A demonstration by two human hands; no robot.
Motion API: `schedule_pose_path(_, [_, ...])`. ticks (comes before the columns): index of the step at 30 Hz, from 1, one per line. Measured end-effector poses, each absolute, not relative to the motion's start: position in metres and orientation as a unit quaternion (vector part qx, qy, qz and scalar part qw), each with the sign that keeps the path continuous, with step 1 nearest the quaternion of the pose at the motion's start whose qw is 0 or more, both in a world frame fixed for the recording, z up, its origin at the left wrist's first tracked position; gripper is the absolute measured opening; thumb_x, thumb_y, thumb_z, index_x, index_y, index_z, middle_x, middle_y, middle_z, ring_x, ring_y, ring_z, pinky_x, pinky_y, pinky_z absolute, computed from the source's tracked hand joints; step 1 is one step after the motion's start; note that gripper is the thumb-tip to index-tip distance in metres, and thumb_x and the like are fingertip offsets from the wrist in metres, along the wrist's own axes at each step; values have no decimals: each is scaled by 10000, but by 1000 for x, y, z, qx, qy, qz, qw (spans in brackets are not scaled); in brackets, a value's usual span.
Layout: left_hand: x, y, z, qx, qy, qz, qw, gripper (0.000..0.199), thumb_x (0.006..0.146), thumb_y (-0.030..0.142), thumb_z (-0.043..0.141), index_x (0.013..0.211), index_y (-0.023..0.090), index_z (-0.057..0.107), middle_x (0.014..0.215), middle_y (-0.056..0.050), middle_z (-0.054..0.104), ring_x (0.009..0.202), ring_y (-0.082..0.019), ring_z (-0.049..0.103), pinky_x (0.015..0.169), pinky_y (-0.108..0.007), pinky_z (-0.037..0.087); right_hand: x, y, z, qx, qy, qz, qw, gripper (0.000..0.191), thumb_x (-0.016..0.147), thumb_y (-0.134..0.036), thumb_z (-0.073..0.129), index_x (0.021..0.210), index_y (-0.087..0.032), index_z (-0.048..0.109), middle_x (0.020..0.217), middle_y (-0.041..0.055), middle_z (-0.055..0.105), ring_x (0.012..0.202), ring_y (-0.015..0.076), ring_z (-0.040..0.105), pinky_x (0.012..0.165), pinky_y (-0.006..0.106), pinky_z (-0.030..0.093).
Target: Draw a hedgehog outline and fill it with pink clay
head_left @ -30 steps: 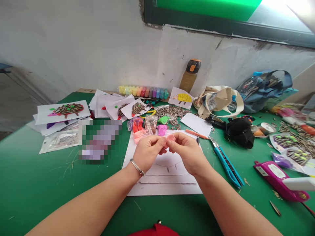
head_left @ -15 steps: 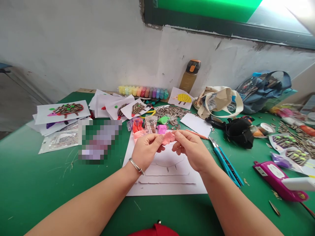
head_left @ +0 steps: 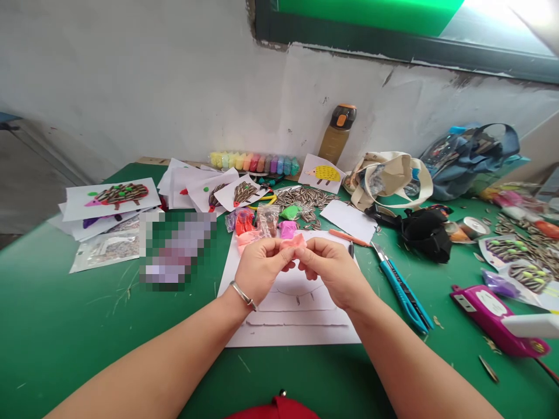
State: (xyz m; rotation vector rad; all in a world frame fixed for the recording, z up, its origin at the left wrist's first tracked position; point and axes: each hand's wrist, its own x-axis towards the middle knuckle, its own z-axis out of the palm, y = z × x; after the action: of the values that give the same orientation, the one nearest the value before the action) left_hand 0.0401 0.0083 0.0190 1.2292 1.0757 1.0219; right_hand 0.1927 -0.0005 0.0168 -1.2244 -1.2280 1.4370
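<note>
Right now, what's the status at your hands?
Left hand and right hand: pinching pink clay. Paper beneath. Utility knife right, clear of both.

This looks like a place for making crafts, maybe a classroom or a small workshop. A big, flat green table (head_left: 52,302) has craft stuff on it. At 11 o'clock lies a white paper card (head_left: 76,206) with an animal made of striped brown seeds. At 12 o'clock are a row of small, many-coloured clay packs (head_left: 253,163) and a heap of loose striped seeds (head_left: 310,199). A long blue plastic cutting knife (head_left: 404,294) lies between 1 and 2 o'clock. The plain grey wall (head_left: 174,75) has chipped paint.
</note>
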Motion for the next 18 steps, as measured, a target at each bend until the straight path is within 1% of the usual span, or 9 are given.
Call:
schedule_pose_path(3, [39, 9, 16, 511, 462, 439, 577, 270, 777, 414, 709, 744, 145, 708, 667, -12, 646, 641, -137, 626, 613, -236, 522, 194, 0, 20, -493, -502, 571, 423, 303, 769, -489, 689, 822, -191, 666, 693, -20, 581, 547, 94, 447, 519, 251, 362])
schedule_pose_path(6, [39, 9, 14, 496, 459, 450, 584, 322, 796, 461, 683, 831, 144, 730, 729, -30, 666, 692, -154, 649, 629, -248, 532, 195, 0, 22, -491, -511, 570, 416, 341, 762, -509, 688, 904, -199, 668, 742, -11, 586, 583, 106, 461, 538, 259, 374])
schedule_pose_path(9, [39, 9, 13, 487, 459, 457, 586, 344, 795, 483, 675, 767, 144, 725, 734, -39, 676, 723, -171, 660, 646, -263, 542, 193, -3, 21, -513, -548, 514, 416, 322, 753, -499, 697, 880, -204, 666, 741, 2, 607, 651, 142, 497, 574, 275, 389])
schedule_pose_path(11, [40, 9, 12, 485, 458, 453, 591, 351, 790, 487, 679, 750, 141, 722, 747, -50, 689, 732, -179, 667, 647, -268, 544, 191, -5, 18, -538, -577, 454, 413, 277, 798, -487, 650, 838, -213, 660, 717, 0, 606, 659, 151, 505, 582, 281, 383])
schedule_pose_path(13, [41, 9, 12, 482, 457, 446, 600, 357, 782, 489, 685, 782, 134, 728, 775, -65, 704, 733, -187, 677, 646, -275, 545, 190, -6, 16, -563, -597, 406, 402, 270, 849, -475, 586, 789, -218, 644, 692, -4, 597, 641, 151, 500, 576, 284, 376])
schedule_pose_path(15, [41, 8, 11, 474, 457, 445, 607, 366, 771, 492, 695, 806, 129, 730, 795, -75, 711, 728, -192, 687, 646, -280, 548, 191, -6, 16, -577, -608, 386, 384, 281, 874, -461, 547, 759, -218, 625, 682, -6, 592, 624, 148, 497, 569, 285, 376])
schedule_pose_path(18, [41, 8, 11, 466, 457, 446, 613, 371, 761, 493, 703, 808, 126, 728, 804, -77, 714, 713, -189, 691, 646, -280, 548, 195, -4, 19, -570, -614, 402, 369, 304, 886, -458, 523, 735, -213, 622, 674, -6, 584, 604, 141, 496, 562, 283, 384])
